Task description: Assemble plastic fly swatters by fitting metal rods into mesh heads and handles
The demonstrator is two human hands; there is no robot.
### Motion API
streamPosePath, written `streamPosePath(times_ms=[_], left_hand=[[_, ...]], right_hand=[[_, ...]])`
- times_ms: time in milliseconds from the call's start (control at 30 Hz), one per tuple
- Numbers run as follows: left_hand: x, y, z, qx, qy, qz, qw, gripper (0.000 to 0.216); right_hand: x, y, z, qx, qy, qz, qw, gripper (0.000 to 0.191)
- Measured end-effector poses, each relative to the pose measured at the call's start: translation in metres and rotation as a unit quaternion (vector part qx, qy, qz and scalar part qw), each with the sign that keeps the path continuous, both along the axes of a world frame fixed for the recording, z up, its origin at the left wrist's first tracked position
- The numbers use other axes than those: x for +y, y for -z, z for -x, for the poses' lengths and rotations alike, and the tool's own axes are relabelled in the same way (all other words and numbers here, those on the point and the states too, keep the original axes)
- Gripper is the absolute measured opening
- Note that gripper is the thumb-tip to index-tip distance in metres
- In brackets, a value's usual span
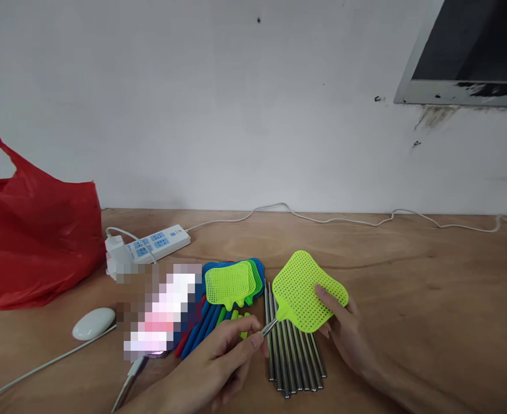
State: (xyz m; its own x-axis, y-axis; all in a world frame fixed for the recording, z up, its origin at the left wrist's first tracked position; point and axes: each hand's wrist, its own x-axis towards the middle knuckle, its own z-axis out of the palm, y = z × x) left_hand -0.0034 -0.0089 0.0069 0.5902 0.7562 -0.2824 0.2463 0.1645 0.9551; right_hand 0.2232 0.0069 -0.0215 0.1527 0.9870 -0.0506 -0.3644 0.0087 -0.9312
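My right hand [343,322] pinches a yellow-green perforated fly swatter head [307,293] by its right edge, thumb on top. A thin metal rod [269,328] is gripped between the thumb and fingers of my left hand [231,356]. The rod's upper end meets the neck of the swatter head; how far it goes in cannot be seen. Under both hands lies a row of several metal rods [298,359]. Left of them is a stack of swatter heads, a yellow-green one [229,283] on top. Red, blue and green handles [208,319] lie below the stack, partly hidden by my left hand.
A red plastic bag [41,236] stands at the left, near a white power strip [162,241] with a plugged-in charger. In front are a white oval device [93,324] and a blurred, lit screen [167,310] with a cable. A white cord [335,220] runs along the wall.
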Motion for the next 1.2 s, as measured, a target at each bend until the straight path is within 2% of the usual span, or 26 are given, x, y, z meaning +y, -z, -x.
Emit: streamPosePath(times_ms=[67,133,233,367,600,767,867,933,967,1067,1133,1200], left_hand=[[-0.001,-0.003,-0.002,-0.005,0.005,-0.014,1.0,0.052],[-0.002,-0.005,-0.005,-0.018,0.002,-0.043,0.999,0.052],[-0.002,-0.007,-0.008,-0.033,-0.001,-0.062,0.998,0.054],[-0.002,-0.003,-0.01,-0.034,0.009,-0.029,0.999,0.054],[-0.003,0.003,-0.014,-0.062,0.02,0.017,0.998,0.056],[-0.002,0.002,-0.016,-0.076,0.006,0.064,0.995,0.055],[-0.003,0.006,-0.013,-0.076,-0.002,0.07,0.995,0.057],[-0.004,0.012,-0.01,-0.072,-0.016,0.055,0.996,0.058],[-0.004,0.015,-0.009,-0.073,-0.033,0.047,0.996,0.059],[-0.003,0.018,-0.01,-0.076,-0.05,0.038,0.995,0.066],[-0.001,0.017,-0.011,-0.06,-0.037,0.059,0.996,0.065],[-0.001,0.014,-0.011,-0.053,-0.032,0.07,0.996,0.062]], right_hand=[[-0.007,-0.002,0.001,-0.046,-0.065,0.0,0.997,0.043],[-0.013,-0.002,0.002,-0.072,-0.099,0.003,0.992,0.042],[-0.017,-0.003,0.003,-0.084,-0.117,-0.019,0.989,0.047],[-0.013,-0.001,0.001,-0.049,-0.08,-0.026,0.995,0.049],[-0.014,0.001,0.005,0.055,-0.01,0.045,0.997,0.037],[-0.014,0.002,0.013,0.098,-0.005,0.055,0.994,0.032],[0.0,-0.001,0.005,0.088,0.033,0.023,0.995,0.033],[0.014,-0.007,-0.007,0.107,0.134,-0.033,0.985,0.041],[0.021,-0.009,-0.013,0.121,0.155,-0.052,0.979,0.05],[0.032,-0.011,-0.021,0.112,0.151,-0.059,0.98,0.05],[0.033,-0.007,-0.017,0.067,0.088,-0.042,0.993,0.049],[0.03,-0.002,-0.012,0.017,0.056,-0.02,0.998,0.047]])
